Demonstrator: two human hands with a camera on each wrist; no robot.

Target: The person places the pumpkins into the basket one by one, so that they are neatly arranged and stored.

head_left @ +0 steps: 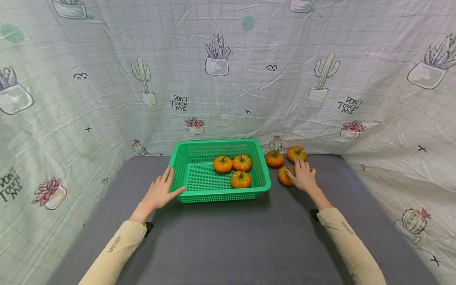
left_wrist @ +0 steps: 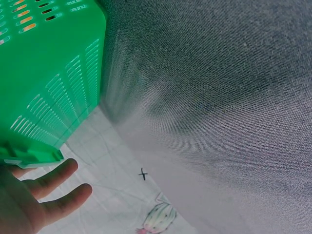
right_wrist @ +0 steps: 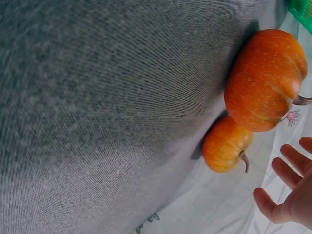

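Three small orange pumpkins (head_left: 241,179) sit in the right half of a green plastic basket (head_left: 219,192). My left hand (head_left: 159,193) rests at the basket's left front corner, thumb over the rim and fingers extended along the left side. In the left wrist view, fingertips (left_wrist: 68,200) stick out beyond the basket rim. To the right of the basket are three more pumpkins on the table. My right hand (head_left: 304,176) hovers above the nearest pumpkin (head_left: 285,175), fingers spread. In the right wrist view, the fingers look apart from the large pumpkin (right_wrist: 263,80).
A back pumpkin (head_left: 296,154) and another pumpkin (head_left: 274,159) lie near the table's far edge, by the hanging cloth (head_left: 246,91). The cloth, printed with cacti, encloses the back and sides of the dark grey table (head_left: 228,241).
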